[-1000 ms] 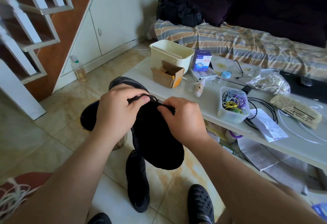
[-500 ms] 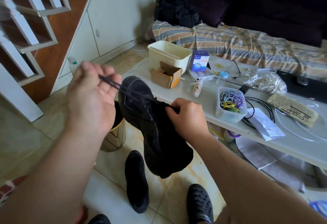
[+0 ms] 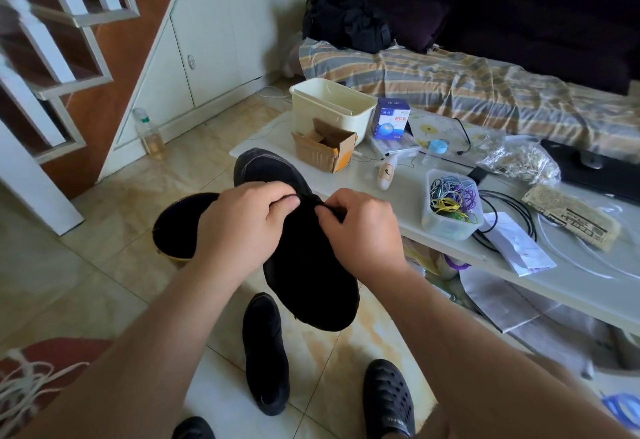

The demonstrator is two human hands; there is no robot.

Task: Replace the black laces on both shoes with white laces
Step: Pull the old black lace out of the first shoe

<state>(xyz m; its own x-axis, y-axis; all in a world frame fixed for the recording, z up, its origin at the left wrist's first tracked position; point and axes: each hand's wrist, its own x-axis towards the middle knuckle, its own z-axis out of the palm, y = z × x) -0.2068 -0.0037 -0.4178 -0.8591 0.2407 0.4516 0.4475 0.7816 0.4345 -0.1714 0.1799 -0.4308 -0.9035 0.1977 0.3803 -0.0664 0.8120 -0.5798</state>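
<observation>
head view: a black shoe is held up in the centre of the frame, toe end toward the lower frame, above the tiled floor. left hand, centre left, has fingers curled tight against the shoe's upper edge, thumb and forefinger pinched together on the lacing area. right hand, centre right, is likewise curled, fingertips pinching dark material at the same edge; whether that is the black lace or the shoe's fabric cannot be told, all being black. the two hands sit near each other, not touching. a second black shoe lies on the floor at lower centre. white laces lie bundled at the lower left edge. a dark bin stands behind the left hand. a white table occupies the right of the frame
</observation>
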